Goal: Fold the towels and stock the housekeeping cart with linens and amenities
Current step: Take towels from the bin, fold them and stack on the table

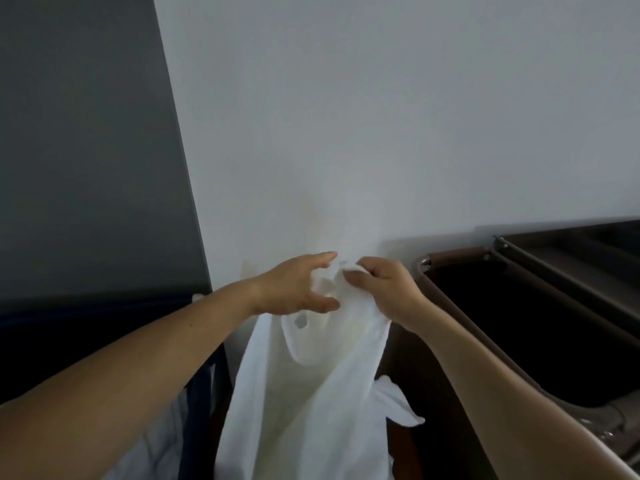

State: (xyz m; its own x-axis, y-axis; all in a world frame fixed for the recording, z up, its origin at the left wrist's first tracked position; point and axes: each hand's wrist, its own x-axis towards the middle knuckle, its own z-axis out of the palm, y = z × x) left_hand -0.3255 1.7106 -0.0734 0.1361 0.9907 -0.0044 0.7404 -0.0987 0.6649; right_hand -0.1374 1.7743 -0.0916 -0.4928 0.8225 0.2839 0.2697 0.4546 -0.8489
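dark grey panel (86, 150): flat and upright, filling the far left; its right edge slants against the wall.
navy blue fabric bag (104, 341): sits below the panel at lower left, with the left forearm crossing in front of it.
pale crumpled cloth (156, 445): lies low at the left under the forearm; whether it is in the bag or against it cannot be told.
left hand (298, 285): raised in front of the wall with its grip apart, forefinger high, thumb low and fingers spread. It is at the left side of the towel's top edge; whether the fingertips touch the cloth cannot be told.
thin white towel (304, 393): held up in the air at mid-view, between the bag and the cart. It hangs in loose folds from the hands down past the bottom edge, with a small gap in the folds just under the left thumb.
right hand (381, 289): just beside the left hand, its grip clamped on the towel's top edge, with thumb and curled fingers pinching a bunch of cloth.
plain white wall (381, 116): behind both hands.
second white cloth end (398, 403): juts out low to the right of the hanging folds; whether it is a separate piece or part of the same towel cannot be told.
brown-rimmed housekeeping cart (453, 252): on the right against the wall, with a dark open compartment and grey metal rails beyond it.
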